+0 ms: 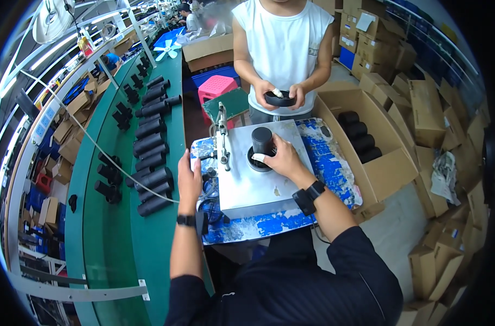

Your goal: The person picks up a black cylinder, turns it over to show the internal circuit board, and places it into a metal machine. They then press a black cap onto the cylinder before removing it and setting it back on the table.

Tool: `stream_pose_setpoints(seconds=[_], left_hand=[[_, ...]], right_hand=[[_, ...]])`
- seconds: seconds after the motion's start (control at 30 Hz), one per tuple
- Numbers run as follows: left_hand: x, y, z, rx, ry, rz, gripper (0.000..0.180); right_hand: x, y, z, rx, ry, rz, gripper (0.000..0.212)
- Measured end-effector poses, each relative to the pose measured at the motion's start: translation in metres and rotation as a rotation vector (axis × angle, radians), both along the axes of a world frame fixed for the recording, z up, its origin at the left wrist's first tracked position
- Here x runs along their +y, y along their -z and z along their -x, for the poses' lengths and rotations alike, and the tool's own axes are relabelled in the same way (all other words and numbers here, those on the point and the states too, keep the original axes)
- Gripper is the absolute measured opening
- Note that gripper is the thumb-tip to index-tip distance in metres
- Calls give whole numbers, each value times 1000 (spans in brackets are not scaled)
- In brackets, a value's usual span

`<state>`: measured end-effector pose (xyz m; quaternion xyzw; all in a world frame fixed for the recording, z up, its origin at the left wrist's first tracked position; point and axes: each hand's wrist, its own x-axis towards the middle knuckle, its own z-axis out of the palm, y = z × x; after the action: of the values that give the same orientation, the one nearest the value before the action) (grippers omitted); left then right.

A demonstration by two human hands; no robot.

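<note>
A black ribbed cylinder [262,139] is held upright by the right grip [289,161], whose fingers are closed on its right and near sides, with the thumb, tipped in white, laid low across the front. The cylinder is seated within a dark round fixture [259,168], set into the top of a silver metal box [269,193] directly beneath that grip. The left grip [189,179] is held wide and unfilled, well apart from the right grip, just off the box's left edge (whether the metal fitting [208,156] there is touched cannot be told). To the left of the right grip, an upright metal valve assembly [222,133] is mounted on the box. Below both grips, the box is carried by a desk [333,157] with flaking blue paint. Left of the left grip, a row of black tubes [149,144] is laid out on a long green desk [160,250], with black branched fittings [110,176] set beyond them. Right of the right grip, black cylindrical pieces [361,137] are contained in an open carton [391,175]. Beyond the right grip, a shallow black round part [280,99] is held by a co-worker [283,49] in a white sleeveless top.
</note>
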<state>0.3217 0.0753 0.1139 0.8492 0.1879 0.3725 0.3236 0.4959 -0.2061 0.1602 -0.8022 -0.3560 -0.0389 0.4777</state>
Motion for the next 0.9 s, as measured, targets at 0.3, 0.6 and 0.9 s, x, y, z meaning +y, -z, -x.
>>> stream_pose_setpoints(seconds=[0.3, 0.6, 0.9], left_hand=[[-93, -10, 203, 30, 121, 337, 34], [-144, -80, 178, -623, 319, -325, 45], [-132, -60, 219, -408, 270, -519, 59]], right_hand=[[-26, -197, 27, -151, -300, -913, 40], [13, -53, 180, -810, -439, -393, 31], [42, -21, 206, -816, -538, -469, 38]])
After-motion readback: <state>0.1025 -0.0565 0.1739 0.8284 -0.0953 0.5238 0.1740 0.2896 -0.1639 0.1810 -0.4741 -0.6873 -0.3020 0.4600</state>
